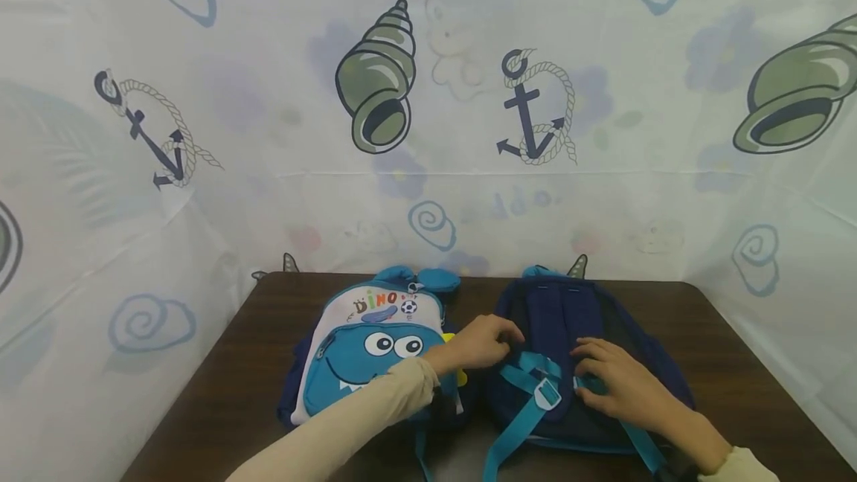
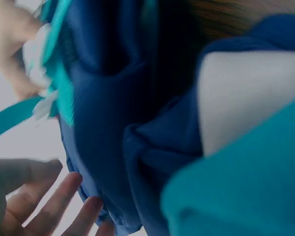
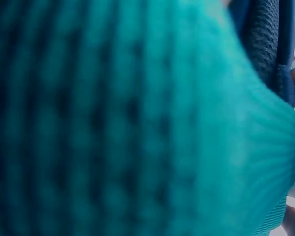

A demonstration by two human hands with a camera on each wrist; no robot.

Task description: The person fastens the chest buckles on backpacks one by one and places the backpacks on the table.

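Note:
A navy backpack [image 1: 643, 393] lies back side up on the table, its teal webbing straps and white buckles showing. My right hand [image 1: 619, 381] pinches a teal strap at its buckle on the right. In the left wrist view that hand's fingers [image 2: 10, 49] close around a white buckle [image 2: 39, 59]. Beside the backpack's left edge hovers my left hand [image 1: 478, 341], its fingers loosely spread and holding nothing. A second white buckle [image 1: 547, 395] rests on the left strap, just below my left hand. Teal webbing [image 3: 137, 118] fills most of the right wrist view.
Another backpack [image 1: 368, 363], white and blue with a cartoon dinosaur face, lies front side up to the left, under my left forearm. Both sit on a dark wooden table [image 1: 221, 393]. Behind the table hangs a pale cloth [image 1: 281, 95] printed with shells and anchors.

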